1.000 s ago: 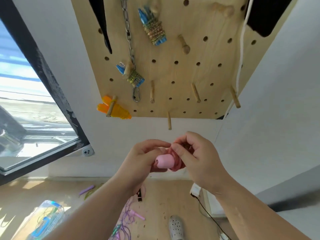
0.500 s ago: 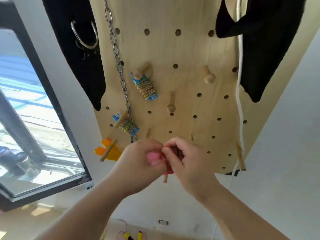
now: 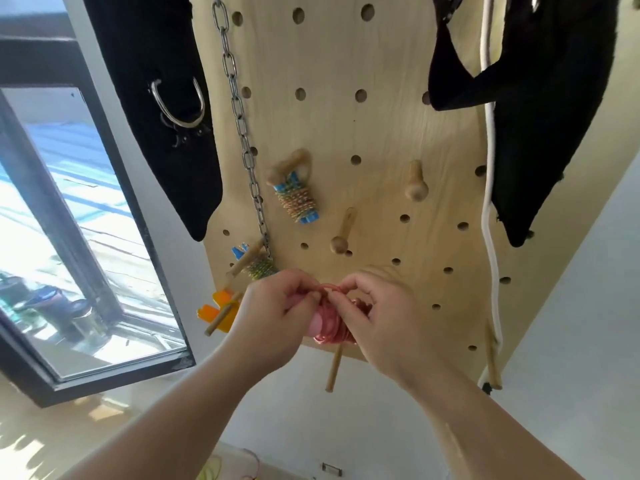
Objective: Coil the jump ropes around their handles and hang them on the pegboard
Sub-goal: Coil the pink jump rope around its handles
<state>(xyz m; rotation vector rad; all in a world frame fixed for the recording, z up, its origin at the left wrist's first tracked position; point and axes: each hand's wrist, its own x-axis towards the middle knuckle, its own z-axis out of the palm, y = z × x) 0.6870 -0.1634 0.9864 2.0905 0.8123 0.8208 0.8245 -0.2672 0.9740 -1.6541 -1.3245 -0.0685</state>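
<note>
Pink rope (image 3: 330,325), coiled on its handles, sits between both hands, low before the pegboard (image 3: 346,126). Left hand (image 3: 277,308) grips the handle end; right hand (image 3: 384,320) pinches a loop at the top.

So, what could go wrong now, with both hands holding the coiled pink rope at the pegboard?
The coil of the pink jump rope is held tight only by the left grip and right grip; a slip may let the turns unwind. The loop pinched on top looks small and might miss a wooden peg. The orange-handled rope hangs close to the left grip and could be knocked off.
</note>
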